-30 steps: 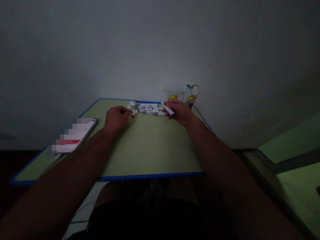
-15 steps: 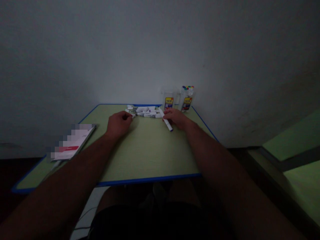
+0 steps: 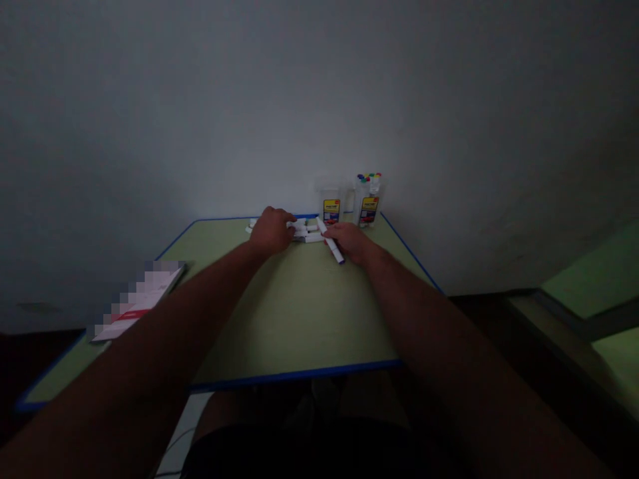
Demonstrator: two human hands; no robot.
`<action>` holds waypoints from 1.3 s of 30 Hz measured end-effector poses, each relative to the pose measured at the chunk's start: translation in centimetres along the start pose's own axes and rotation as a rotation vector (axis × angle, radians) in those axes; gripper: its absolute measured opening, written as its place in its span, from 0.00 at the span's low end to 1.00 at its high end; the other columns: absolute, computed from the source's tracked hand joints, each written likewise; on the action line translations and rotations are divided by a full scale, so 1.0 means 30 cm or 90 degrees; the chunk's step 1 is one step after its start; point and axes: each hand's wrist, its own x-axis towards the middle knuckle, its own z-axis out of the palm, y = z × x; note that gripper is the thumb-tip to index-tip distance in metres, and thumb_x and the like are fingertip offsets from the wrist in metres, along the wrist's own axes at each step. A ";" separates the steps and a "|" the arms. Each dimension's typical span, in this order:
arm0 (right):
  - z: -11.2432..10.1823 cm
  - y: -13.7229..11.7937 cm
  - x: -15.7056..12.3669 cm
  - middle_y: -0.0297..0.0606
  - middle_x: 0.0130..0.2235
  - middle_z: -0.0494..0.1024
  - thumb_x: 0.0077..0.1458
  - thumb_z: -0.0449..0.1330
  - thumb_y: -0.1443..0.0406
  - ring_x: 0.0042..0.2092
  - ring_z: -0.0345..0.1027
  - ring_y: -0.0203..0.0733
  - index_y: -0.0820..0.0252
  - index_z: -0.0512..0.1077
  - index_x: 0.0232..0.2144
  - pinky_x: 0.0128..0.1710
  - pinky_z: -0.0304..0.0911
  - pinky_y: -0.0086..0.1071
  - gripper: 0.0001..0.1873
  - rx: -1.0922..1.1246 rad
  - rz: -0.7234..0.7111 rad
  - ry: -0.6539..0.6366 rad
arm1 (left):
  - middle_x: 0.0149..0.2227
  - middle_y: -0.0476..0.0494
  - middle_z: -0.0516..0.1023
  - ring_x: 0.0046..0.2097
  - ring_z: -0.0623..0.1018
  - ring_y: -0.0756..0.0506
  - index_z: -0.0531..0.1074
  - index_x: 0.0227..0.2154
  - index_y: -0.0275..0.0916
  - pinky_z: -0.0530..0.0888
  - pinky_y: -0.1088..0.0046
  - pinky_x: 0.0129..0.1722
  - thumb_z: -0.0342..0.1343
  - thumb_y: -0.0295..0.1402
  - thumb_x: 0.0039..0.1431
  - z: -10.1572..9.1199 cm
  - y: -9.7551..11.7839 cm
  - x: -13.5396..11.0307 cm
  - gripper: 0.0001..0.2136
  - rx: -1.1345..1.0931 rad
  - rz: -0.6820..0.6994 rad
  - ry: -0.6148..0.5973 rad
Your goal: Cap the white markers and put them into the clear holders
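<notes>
White cylindrical marker, purple-ended (image 3: 333,245), held in right hand (image 3: 349,239). Left hand (image 3: 272,231) at pile of slim white markers (image 3: 313,237) on pale-green, blue-edged surface (image 3: 299,313); cannot tell whether gripping.

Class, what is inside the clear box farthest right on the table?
Markers stand in the clear box, their coloured ends showing at the top; its front label hides whatever is behind it.

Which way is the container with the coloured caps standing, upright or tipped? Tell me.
Upright: the container stands on the table, its coloured caps at the top and its label below them.
</notes>
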 end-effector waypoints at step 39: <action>0.022 -0.020 -0.024 0.30 0.22 0.69 0.51 0.63 0.70 0.22 0.59 0.33 0.60 0.70 0.25 0.21 0.53 0.27 0.05 -0.023 0.009 0.010 | 0.29 0.43 0.78 0.25 0.73 0.52 0.74 0.33 0.35 0.73 0.78 0.25 0.56 0.22 0.59 -0.091 -0.010 -0.244 0.04 -1.091 -0.510 -0.042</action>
